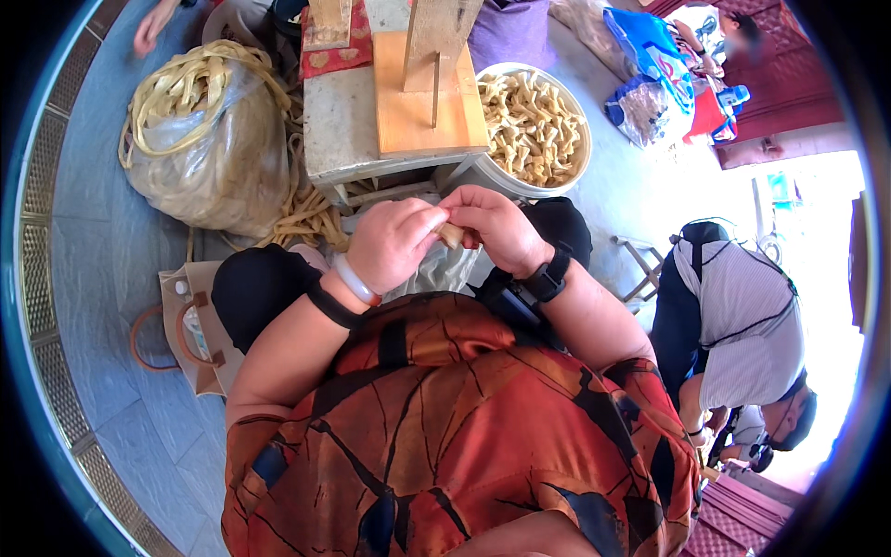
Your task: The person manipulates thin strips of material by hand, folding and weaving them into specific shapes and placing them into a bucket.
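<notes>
Both my hands meet in front of my chest, over my lap, around a small tan rawhide chew (452,236). The fingertips of my left hand (388,239) are pinched at its upper left side. From the right, my right hand (501,230) closes thumb and fingers on it, covering much of the piece. Just beyond stands a low table (340,125) bearing an orange-brown board (394,125) with a wooden post and a thin upright rod. A white tub (587,153) beside it is full of knotted, bone-shaped tan chews (529,125).
A clear plastic bag (223,172) of long tan strips stands left of the table, with loose strips (311,221) beside it. A beige handbag (190,325) sits near my left knee. Another person (752,316) bends over at the right; someone's hand (148,32) shows at far left.
</notes>
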{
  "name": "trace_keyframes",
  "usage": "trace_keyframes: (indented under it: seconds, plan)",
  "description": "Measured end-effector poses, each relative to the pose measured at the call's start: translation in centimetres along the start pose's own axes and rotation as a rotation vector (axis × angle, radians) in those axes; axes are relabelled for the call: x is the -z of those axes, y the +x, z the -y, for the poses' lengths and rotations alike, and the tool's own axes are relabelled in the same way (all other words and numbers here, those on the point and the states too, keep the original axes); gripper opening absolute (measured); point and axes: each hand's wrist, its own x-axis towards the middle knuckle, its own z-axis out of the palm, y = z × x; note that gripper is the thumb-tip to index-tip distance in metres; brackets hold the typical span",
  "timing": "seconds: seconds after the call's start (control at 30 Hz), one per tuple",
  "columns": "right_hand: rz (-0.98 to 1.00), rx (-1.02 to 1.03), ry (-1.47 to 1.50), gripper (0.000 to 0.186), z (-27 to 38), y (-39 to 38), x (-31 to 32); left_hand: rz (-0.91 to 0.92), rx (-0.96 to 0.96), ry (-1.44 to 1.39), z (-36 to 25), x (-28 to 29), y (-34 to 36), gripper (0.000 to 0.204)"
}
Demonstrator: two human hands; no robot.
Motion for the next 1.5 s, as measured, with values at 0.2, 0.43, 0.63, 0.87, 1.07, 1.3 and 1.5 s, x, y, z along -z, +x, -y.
trace_keyframes:
  seconds: [0.2, 0.43, 0.63, 0.87, 1.07, 1.3, 1.5]
  plan:
    - [-0.274, 0.674, -0.769, 0.031, -0.6, -0.3, -2.7, -0.024, 0.493, -0.508, 1.5, -1.0, -1.1, 0.021]
    - [-0.305, 0.807, -0.818, 0.023, -1.0, 0.8, -2.2, 0.071, 0.824, -1.401, 2.3, -0.3, -1.7, 0.02]
    - [-0.17, 0.632, -0.68, 0.013, -0.7, 1.0, -1.6, -0.124, 0.721, -1.22, 2.5, -1.5, -1.8, 0.014]
    - [-0.14, 0.454, -0.574, 0.019, -0.8, 0.9, -1.7, -0.131, 0.675, -0.829, 2.4, -1.3, -1.7, 0.013]
    - [-0.125, 0.522, -1.051, 0.021, -0.8, 0.5, -2.3, -0.05, 0.459, -0.451, 2.6, -2.1, -2.3, 0.019]
    - [-0.2, 0.59, -0.794, 0.015, 0.3, -0.5, -0.8, -0.185, 0.571, -0.204, 1.7, 0.8, -0.8, 0.013]
    - [0.01, 0.861, -0.971, 0.011, 1.4, -0.1, -2.9, -0.14, 0.432, -0.167, 0.6, 0.5, 0.3, 0.007]
